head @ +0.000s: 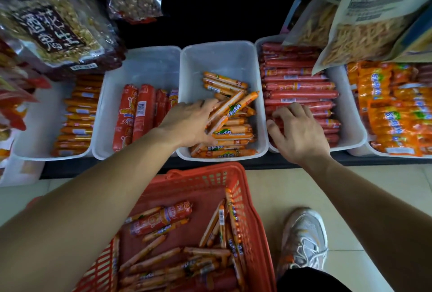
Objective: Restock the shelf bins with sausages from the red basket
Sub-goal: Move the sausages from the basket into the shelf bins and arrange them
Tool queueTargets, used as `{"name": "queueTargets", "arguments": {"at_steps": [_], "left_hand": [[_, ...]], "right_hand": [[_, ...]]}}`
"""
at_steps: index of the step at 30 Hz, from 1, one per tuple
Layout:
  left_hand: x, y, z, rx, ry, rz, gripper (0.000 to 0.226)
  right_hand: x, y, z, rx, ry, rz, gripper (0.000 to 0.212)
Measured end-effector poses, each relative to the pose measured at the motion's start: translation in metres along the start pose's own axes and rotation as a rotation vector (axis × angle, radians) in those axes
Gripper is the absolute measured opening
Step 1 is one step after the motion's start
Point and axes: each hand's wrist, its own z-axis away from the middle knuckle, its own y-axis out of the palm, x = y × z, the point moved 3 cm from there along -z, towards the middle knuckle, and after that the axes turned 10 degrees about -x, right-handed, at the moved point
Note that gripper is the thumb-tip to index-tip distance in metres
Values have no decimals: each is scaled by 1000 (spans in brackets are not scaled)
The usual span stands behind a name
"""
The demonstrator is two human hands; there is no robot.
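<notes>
Translucent plastic centre bin (217, 57) part-filled | left hand (189, 123): fingers wrapped round a handful of thin orange sausages (233, 107) over it | right hand (301, 128): fingers loosely bent on red sausages (299, 85) next bin, gripping nothing | red mesh plastic basket (247, 198) below, many sausages left: restock likely midway

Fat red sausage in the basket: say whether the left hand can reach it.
Probably yes. The fat red sausage lies on top in the open red basket, uncovered; the left hand must first release its thin sausages.

Cropped (bottom edge): red basket (210, 171) near end.
</notes>
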Motion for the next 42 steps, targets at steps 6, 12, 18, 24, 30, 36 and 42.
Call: {"name": "queueTargets", "arguments": {"at_steps": [6, 12, 18, 24, 30, 36, 42], "left_hand": [[-3, -4, -8, -185, -144, 346, 72], [5, 0, -20, -47, -70, 103, 75], [2, 5, -14, -104, -72, 125, 58], [-15, 10, -24, -104, -116, 226, 65], [-39, 4, -38, -203, -86, 271, 35], [-23, -3, -23, -77, 24, 64, 41], [-17, 20, -21, -13, -203, 251, 68]], "right_hand": [[0, 1, 1, -43, -7, -6, 47], [-2, 2, 1, -54, 9, -11, 47], [-2, 2, 3, -65, 5, 2, 46], [0, 2, 3, -48, -8, 40, 44], [0, 1, 3, -54, -3, 57, 43], [1, 1, 3, -57, -8, 58, 45], [1, 1, 5, -73, -8, 46, 41]]}}
